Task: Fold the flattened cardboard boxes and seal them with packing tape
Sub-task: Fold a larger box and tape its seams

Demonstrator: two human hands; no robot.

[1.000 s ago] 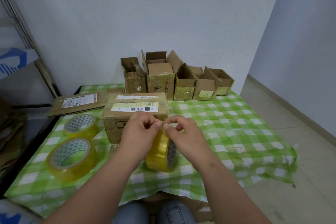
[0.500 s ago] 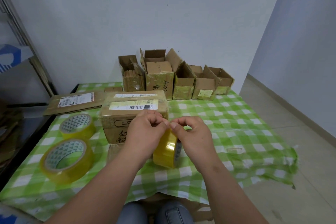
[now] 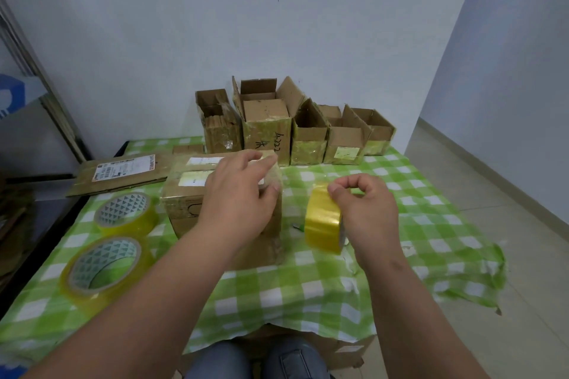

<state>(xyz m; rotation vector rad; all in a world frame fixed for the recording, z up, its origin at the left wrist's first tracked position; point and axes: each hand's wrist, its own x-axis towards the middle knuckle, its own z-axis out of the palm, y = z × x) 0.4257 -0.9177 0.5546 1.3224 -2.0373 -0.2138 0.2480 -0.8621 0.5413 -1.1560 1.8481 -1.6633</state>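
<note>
Green checked tablecloth underneath; left hand rests spread, fingers loose, on the box; right hand grips the tape roll.

Glossy plastic tape roll — matt cardboard box.

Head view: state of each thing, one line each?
left hand: fingers spread over the box
right hand: grips the yellow tape roll
yellow tape roll: held on edge
box: closed, taped, labels up
two spare rolls: lying flat
flattened cardboard: flat, unfolded
back-row boxes: upright, flaps open
</note>
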